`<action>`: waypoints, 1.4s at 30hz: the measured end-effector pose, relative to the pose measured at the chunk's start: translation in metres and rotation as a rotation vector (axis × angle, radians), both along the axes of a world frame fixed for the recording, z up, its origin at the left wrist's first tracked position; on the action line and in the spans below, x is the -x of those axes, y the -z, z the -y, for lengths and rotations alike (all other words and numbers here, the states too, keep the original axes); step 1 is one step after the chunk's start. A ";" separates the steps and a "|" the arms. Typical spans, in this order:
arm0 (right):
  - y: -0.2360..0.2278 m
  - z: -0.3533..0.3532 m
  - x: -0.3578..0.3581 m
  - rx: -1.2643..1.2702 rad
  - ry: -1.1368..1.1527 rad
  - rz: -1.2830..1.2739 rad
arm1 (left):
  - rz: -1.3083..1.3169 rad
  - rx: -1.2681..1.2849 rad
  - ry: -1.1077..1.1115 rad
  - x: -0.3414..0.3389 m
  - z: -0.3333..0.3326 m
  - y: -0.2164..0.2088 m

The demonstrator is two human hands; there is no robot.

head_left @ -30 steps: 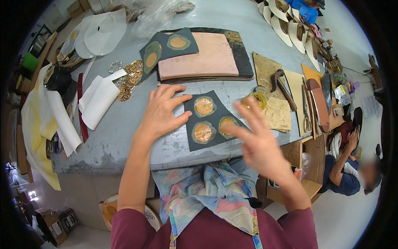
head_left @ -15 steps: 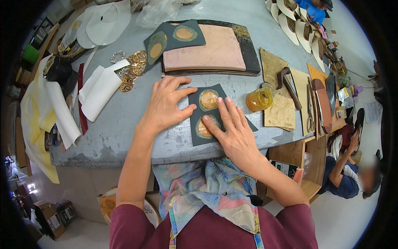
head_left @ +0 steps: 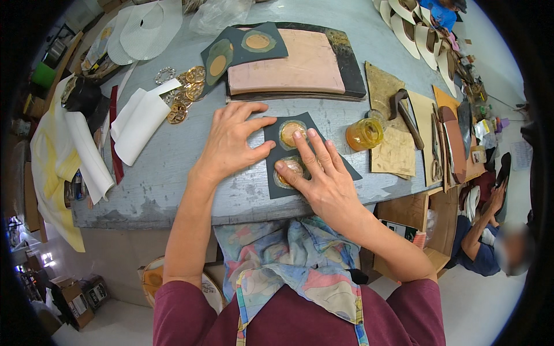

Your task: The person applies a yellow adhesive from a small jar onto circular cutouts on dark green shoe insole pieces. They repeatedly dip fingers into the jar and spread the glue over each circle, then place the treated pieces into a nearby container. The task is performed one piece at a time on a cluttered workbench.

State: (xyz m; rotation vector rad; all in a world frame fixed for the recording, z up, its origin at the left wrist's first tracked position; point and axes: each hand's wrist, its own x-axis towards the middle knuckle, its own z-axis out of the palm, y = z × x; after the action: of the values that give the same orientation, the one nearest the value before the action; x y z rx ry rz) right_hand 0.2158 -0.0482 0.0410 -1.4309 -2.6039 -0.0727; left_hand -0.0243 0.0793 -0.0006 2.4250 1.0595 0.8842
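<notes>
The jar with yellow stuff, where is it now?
In the head view, the jar stands on the grey table, right of centre, up and right of the right hand, beside the tan sheet's left edge.

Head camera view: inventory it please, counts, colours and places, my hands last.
Work sheet: one, dark grey, centre
Round patches: two visible, golden, on work sheet
Jar: one, amber, right of work sheet
Board: one, black, beyond work sheet
Pad: one, pink, on board
Patched pieces: two, dark grey, partly on pad
Ornaments: pile, mostly gold, left of pad
Curled sheets: at least two, white, left side
Hammer-like tool: one, brown, right of jar
Scissors: one, greyish, right of hammer-like tool
Shoes: several, cream, upper right
Co-workers: two, blue clothing, right side
Table: one, blue-grey, beneath work sheet
Apron: one, multicoloured, lower middle
Left hand: one, bare, at work sheet's left edge
Right hand: one, bare, spread over round patches
</notes>
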 end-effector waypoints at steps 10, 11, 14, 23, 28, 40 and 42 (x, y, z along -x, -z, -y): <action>-0.023 0.015 -0.023 0.062 0.038 0.090 | 0.009 0.004 0.002 0.001 0.000 0.002; -0.022 0.011 -0.022 0.046 0.040 0.091 | 0.006 0.006 0.002 0.001 0.000 0.002; -0.009 -0.001 -0.010 -0.013 0.027 0.040 | 0.008 0.002 0.008 0.000 -0.001 -0.001; -0.017 0.027 -0.013 0.101 0.019 0.003 | -0.017 0.043 0.001 0.001 0.001 -0.002; -0.012 0.018 -0.017 0.043 0.089 0.045 | -0.025 0.039 0.004 0.000 0.000 -0.002; -0.010 0.026 -0.012 0.072 0.094 0.056 | -0.034 0.036 0.001 0.000 0.000 -0.002; -0.012 0.028 -0.010 0.078 0.091 -0.007 | -0.037 0.031 0.005 0.001 0.000 -0.003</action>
State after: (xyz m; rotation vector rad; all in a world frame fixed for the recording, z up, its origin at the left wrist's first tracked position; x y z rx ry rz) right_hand 0.2259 -0.0763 0.0530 -1.5728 -2.5613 0.0235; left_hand -0.0255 0.0793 0.0025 2.4260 1.0720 0.8186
